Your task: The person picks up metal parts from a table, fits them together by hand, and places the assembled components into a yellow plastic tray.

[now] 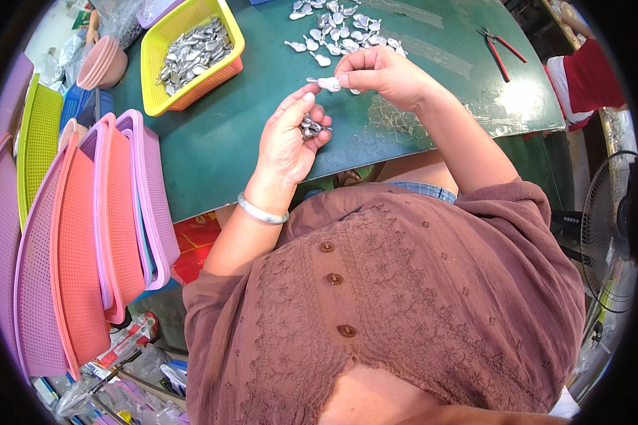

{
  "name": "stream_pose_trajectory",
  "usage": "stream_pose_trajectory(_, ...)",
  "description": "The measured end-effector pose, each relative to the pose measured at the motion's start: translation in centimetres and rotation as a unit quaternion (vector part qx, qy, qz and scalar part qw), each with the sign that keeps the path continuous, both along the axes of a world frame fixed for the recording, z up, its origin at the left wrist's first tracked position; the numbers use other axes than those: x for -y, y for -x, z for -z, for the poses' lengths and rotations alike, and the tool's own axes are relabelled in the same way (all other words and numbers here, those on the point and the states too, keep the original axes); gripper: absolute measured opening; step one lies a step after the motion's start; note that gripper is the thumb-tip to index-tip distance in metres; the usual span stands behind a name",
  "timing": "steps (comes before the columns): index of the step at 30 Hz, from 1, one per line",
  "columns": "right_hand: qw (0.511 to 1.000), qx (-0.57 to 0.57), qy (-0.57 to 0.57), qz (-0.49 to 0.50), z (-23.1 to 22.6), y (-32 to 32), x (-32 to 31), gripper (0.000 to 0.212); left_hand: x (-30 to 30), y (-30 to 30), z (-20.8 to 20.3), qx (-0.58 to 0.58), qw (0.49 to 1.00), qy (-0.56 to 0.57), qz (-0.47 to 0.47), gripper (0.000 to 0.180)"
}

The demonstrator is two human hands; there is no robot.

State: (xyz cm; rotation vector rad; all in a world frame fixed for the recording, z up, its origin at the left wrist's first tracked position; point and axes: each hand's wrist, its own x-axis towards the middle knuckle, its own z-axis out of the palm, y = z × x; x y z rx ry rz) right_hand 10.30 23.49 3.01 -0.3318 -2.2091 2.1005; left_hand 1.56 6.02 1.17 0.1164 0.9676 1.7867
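Above the green table, my right hand pinches one end of a small silvery spoon-shaped metal piece. My left hand has its fingertips at the other end of that piece. Several more small metal pieces lie in my left palm, under partly curled fingers. Just beyond my hands, a loose heap of similar silvery pieces spreads over the table. A yellow basket to the left holds many darker silvery pieces.
Red-handled pliers rest on the table at right. Beside them is a person's red sleeve. Pink and purple perforated baskets stand stacked along the left. A fan stands at lower right.
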Motion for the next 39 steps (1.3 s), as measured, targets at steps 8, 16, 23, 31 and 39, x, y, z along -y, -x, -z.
stream_pose_trajectory(8,0.993,-0.007,-0.114,0.027,-0.2,-0.6,0.8,0.013,-0.3,-0.3,0.2,0.001,1.0,-0.005,-0.015,0.012)
stream_pose_trajectory(16,0.814,-0.021,-0.573,0.09,1.6,-1.5,0.1,0.022,0.0,0.4,1.2,0.078,0.996,-0.037,-0.012,0.009)
stream_pose_trajectory(23,0.805,-0.02,-0.583,0.108,2.8,-1.3,-0.3,0.017,0.1,0.3,1.2,0.032,0.999,-0.01,-0.004,0.017)
stream_pose_trajectory(31,0.987,0.067,-0.115,0.089,1.0,-1.6,0.2,0.018,0.0,-0.1,0.8,0.006,1.0,0.012,0.011,0.021)
stream_pose_trajectory(39,0.998,0.013,-0.06,0.023,1.0,-2.0,1.2,0.022,-0.8,-1.2,-0.1,-0.012,1.0,0.011,0.007,0.015)
